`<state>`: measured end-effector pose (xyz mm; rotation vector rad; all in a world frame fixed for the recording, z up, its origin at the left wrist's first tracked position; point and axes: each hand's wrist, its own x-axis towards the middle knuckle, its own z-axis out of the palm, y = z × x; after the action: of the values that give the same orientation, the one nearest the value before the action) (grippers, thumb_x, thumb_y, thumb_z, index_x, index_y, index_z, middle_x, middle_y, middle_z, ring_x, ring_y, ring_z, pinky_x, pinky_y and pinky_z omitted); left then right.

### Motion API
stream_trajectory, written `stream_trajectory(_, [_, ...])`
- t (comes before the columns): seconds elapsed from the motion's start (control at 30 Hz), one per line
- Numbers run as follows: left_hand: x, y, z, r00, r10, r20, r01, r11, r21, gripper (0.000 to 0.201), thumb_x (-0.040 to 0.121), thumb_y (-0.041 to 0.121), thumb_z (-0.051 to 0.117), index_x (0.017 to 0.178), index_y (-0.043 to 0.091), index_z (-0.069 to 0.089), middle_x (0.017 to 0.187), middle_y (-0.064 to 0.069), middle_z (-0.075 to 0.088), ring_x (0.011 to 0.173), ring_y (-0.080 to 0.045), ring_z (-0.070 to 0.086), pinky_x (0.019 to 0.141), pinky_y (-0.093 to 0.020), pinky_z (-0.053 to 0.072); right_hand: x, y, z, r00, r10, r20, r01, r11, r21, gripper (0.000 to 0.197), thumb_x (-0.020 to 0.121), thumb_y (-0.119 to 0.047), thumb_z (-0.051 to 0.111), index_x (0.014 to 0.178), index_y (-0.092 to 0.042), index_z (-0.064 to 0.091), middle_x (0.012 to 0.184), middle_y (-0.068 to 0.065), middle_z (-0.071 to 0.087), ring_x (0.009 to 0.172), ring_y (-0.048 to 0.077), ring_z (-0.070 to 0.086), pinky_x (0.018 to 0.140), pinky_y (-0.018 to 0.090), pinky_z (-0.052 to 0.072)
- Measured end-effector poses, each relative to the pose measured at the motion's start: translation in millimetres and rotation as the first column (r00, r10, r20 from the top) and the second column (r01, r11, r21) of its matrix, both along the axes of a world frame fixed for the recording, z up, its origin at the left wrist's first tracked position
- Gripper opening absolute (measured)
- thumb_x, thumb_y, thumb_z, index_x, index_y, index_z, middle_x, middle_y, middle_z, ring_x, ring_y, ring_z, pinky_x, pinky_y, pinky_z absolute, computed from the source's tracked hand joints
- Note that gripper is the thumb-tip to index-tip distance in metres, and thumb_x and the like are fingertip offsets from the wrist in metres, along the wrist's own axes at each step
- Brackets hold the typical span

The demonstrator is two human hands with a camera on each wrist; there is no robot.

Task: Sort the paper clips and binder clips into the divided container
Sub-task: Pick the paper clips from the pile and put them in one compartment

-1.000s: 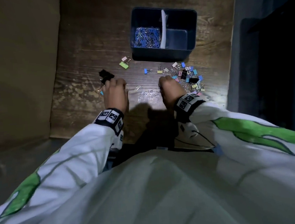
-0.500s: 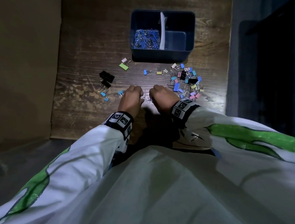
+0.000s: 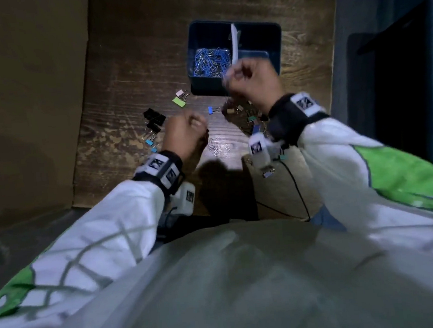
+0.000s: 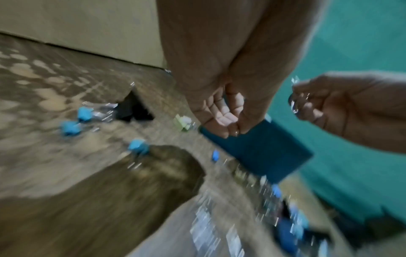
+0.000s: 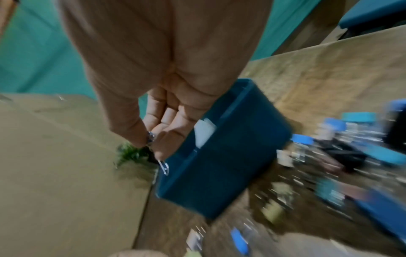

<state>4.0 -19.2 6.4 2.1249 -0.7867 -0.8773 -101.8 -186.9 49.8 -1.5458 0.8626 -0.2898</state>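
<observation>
I see the dark blue container [image 3: 237, 86] upright on the wood, a white divider [image 3: 234, 43] splitting it; blue paper clips [image 3: 209, 61] fill its left half. Silver paper clips [image 3: 215, 148] lie near me, one silver clip [image 5: 163, 167] dangling above the rim. Binder clips [image 3: 155, 119] lie scattered in front of the container.

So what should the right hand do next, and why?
Probably carry on over the left compartment and let go. The right hand pinches silver paper clips near the blue container's front rim, and that compartment already holds the paper clips.
</observation>
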Motion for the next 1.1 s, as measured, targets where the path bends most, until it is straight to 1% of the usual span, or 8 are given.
stream_trajectory(0.13, [35.7, -55.6, 42.8, 0.989, 0.141, -0.040, -0.146, 0.973, -0.178, 0.016, 0.087, -0.003, 0.059, 0.090, 0.010, 0.067, 0.074, 0.008, 0.063, 0.055, 0.011, 0.054, 0.059, -0.010, 0.046, 57.8, -38.1, 13.9, 0.996, -0.048, -0.077, 0.035, 0.986, -0.162, 0.010, 0.070, -0.010, 0.064, 0.067, -0.019, 0.063, 0.063, 0.001, 0.066, 0.059, 0.020, 0.067, 0.063, 0.039, 0.060])
stream_trajectory(0.3, [56.9, -101.6, 37.5, 0.983, 0.176, 0.047, -0.172, 0.982, -0.079, 0.018, 0.087, 0.001, 0.058, 0.088, 0.018, 0.065, 0.081, 0.004, 0.069, 0.071, -0.007, 0.066, 0.066, -0.022, 0.056, 76.8, -39.7, -3.2, 0.903, -0.013, -0.430, -0.150, 0.927, -0.344, 0.011, 0.082, -0.020, 0.063, 0.088, -0.018, 0.072, 0.090, 0.000, 0.072, 0.091, 0.015, 0.068, 0.077, 0.021, 0.052])
stream_trajectory(0.37, [51.7, -91.1, 32.3, 0.972, 0.134, 0.192, -0.123, 0.990, -0.066, 0.020, 0.087, 0.003, 0.057, 0.097, 0.016, 0.068, 0.092, 0.002, 0.070, 0.081, -0.007, 0.064, 0.071, -0.013, 0.051, 60.4, -27.4, -3.6, 0.925, -0.029, -0.378, -0.162, 0.871, -0.463, 0.020, 0.084, -0.017, 0.063, 0.102, -0.013, 0.070, 0.105, 0.006, 0.070, 0.097, 0.017, 0.065, 0.083, 0.023, 0.047])
stream_trajectory(0.47, [32.1, -50.2, 18.9, 0.946, 0.107, 0.308, -0.070, 0.990, -0.126, 0.018, 0.084, 0.006, 0.056, 0.098, 0.015, 0.064, 0.096, -0.004, 0.068, 0.082, -0.012, 0.061, 0.073, -0.020, 0.048, 22.3, 5.1, -9.6, 0.951, 0.030, -0.307, -0.206, 0.801, -0.562, 0.014, 0.084, -0.012, 0.059, 0.098, -0.010, 0.064, 0.100, 0.009, 0.066, 0.088, 0.021, 0.061, 0.076, 0.027, 0.044])
stream_trajectory(0.57, [3.4, -4.4, -9.8, 0.960, -0.159, 0.231, 0.125, 0.980, 0.152, 0.047, 0.076, 0.016, 0.077, 0.116, 0.009, 0.054, 0.113, -0.010, 0.059, 0.098, -0.020, 0.057, 0.087, -0.032, 0.048, -17.7, 44.4, -38.5, 0.757, 0.253, -0.603, -0.535, 0.770, -0.348, 0.017, 0.086, -0.021, 0.064, 0.097, -0.009, 0.059, 0.106, 0.016, 0.063, 0.096, 0.031, 0.061, 0.078, 0.034, 0.046])
stream_trajectory(0.67, [-17.2, 14.2, -32.1, 0.881, -0.409, 0.236, 0.293, 0.866, 0.404, 0.084, 0.065, 0.034, 0.088, 0.132, 0.009, 0.043, 0.131, -0.013, 0.044, 0.120, -0.030, 0.045, 0.099, -0.042, 0.042, -39.5, 72.3, -67.3, 0.599, 0.310, -0.738, -0.643, 0.735, -0.213, 0.034, 0.087, -0.028, 0.067, 0.111, -0.008, 0.054, 0.121, 0.014, 0.052, 0.107, 0.034, 0.057, 0.085, 0.040, 0.048])
stream_trajectory(0.9, [-31.7, 8.6, -43.0, 0.855, -0.439, 0.276, 0.362, 0.886, 0.290, 0.026, 0.079, 0.008, 0.072, 0.100, 0.010, 0.057, 0.108, -0.010, 0.055, 0.103, -0.029, 0.053, 0.080, -0.033, 0.036, -39.8, 85.6, -87.2, 0.611, 0.271, -0.743, -0.672, 0.675, -0.306, 0.018, 0.094, -0.016, 0.051, 0.107, -0.006, 0.058, 0.115, 0.016, 0.053, 0.103, 0.037, 0.061, 0.079, 0.042, 0.049])
stream_trajectory(1.1, [-37.9, 15.8, -51.8, 0.843, -0.462, 0.274, 0.385, 0.876, 0.292, 0.008, 0.085, 0.005, 0.061, 0.090, 0.010, 0.056, 0.095, -0.013, 0.058, 0.088, -0.031, 0.056, 0.076, -0.040, 0.046, -53.3, 70.8, -80.2, 0.659, 0.319, -0.681, -0.587, 0.785, -0.200, 0.003, 0.079, -0.012, 0.054, 0.081, -0.014, 0.055, 0.091, 0.012, 0.062, 0.087, 0.033, 0.062, 0.067, 0.032, 0.047])
